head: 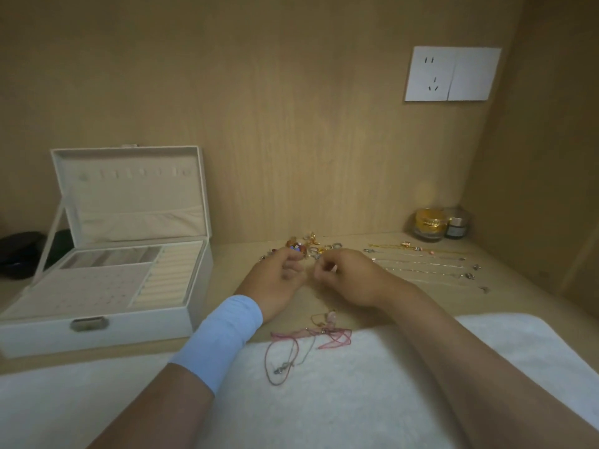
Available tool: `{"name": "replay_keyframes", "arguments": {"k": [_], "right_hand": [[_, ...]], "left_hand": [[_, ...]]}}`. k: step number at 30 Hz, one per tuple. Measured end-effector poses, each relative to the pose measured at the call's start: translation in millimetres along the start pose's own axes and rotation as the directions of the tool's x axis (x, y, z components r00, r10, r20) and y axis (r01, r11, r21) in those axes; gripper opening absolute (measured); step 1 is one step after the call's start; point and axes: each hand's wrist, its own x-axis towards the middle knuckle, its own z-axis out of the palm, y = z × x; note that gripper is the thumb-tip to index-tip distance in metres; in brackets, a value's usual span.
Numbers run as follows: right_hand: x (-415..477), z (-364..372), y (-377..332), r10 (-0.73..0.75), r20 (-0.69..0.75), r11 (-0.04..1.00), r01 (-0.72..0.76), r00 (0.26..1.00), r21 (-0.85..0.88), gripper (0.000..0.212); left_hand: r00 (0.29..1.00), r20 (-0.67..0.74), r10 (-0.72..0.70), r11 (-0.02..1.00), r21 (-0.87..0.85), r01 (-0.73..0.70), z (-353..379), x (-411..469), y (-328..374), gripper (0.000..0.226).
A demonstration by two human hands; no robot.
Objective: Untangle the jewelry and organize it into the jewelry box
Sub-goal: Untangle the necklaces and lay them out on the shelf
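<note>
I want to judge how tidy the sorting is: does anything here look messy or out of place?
Yes: the red cord tangle lies knotted across the edge of the white towel, near the person, while the chains on the right lie in straight rows.

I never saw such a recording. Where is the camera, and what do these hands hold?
There is no machine here: a person works with two bare hands. The one picture comes from a camera worn on the head, looking forward and down. The left hand, with a light blue wristband, and the right hand meet over a wooden desk. Their curled fingers appear to pinch a fine gold chain between them; it is thin and blurred. Behind them lies a heap of small colourful jewellery; to the right, thin chains lie in straight rows. Red cords with a pink pendant lie at the edge of a white towel. On the left stands an open white jewelry box.
</note>
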Motion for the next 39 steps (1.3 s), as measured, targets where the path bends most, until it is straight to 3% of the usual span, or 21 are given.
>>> {"name": "replay_keyframes", "arguments": {"k": [3,5,8,15,19,23,27,29,31,33,36,39], "right_hand": [[-2,-4,-12,0.030,-0.149,0.912,0.034,0.988,0.410,0.014],[-3,-9,-22,0.081,-0.199,0.781,0.062,0.977,0.622,0.014],[-6,-16,-32,0.150,-0.201,0.650,0.056,0.968,0.758,0.011],[-6,-22,-28,0.247,-0.094,0.297,0.017,0.964,0.955,0.013],[-6,-23,-26,0.269,-0.062,0.196,0.008,0.961,0.981,0.013],[-7,-21,-26,0.279,-0.062,0.274,-0.018,0.958,0.962,0.014],[-8,-12,-30,0.325,-0.106,0.548,-0.095,0.940,0.831,0.008],[-9,-5,-29,0.329,-0.157,0.737,-0.149,0.931,0.659,0.011],[-12,-1,-28,0.210,-0.208,0.935,-0.134,0.955,0.329,0.006],[-17,1,-33,0.105,-0.094,0.988,-0.093,0.990,0.122,0.011],[-26,5,-47,0.097,0.152,0.988,-0.114,0.984,0.105,0.016],[-25,13,-52,0.029,0.176,0.997,-0.040,0.984,0.061,0.014]], "left_hand": [[0.985,0.145,-0.099,0.908,-0.391,0.149,2,-1,11,0.033],[0.948,0.305,-0.095,0.830,-0.501,0.244,-1,-4,16,0.028],[0.915,0.403,-0.037,0.823,-0.507,0.256,-10,-9,19,0.022],[0.960,0.277,-0.045,0.886,-0.433,0.167,-37,-9,22,0.019],[0.953,0.300,-0.041,0.892,-0.419,0.171,-44,-12,21,0.018],[0.942,0.330,-0.065,0.882,-0.423,0.209,-45,-14,17,0.011],[0.968,0.223,-0.115,0.898,-0.394,0.198,-41,-12,13,0.009],[0.974,0.181,-0.135,0.895,-0.400,0.199,-41,-12,12,0.009],[0.976,0.149,-0.159,0.881,-0.424,0.209,-40,-13,12,0.008],[0.974,0.117,-0.191,0.881,-0.418,0.223,-39,-14,11,0.008],[0.967,0.102,-0.232,0.881,-0.401,0.253,-39,-13,9,0.008],[0.962,0.092,-0.257,0.862,-0.428,0.271,-40,-13,7,0.008]]}}
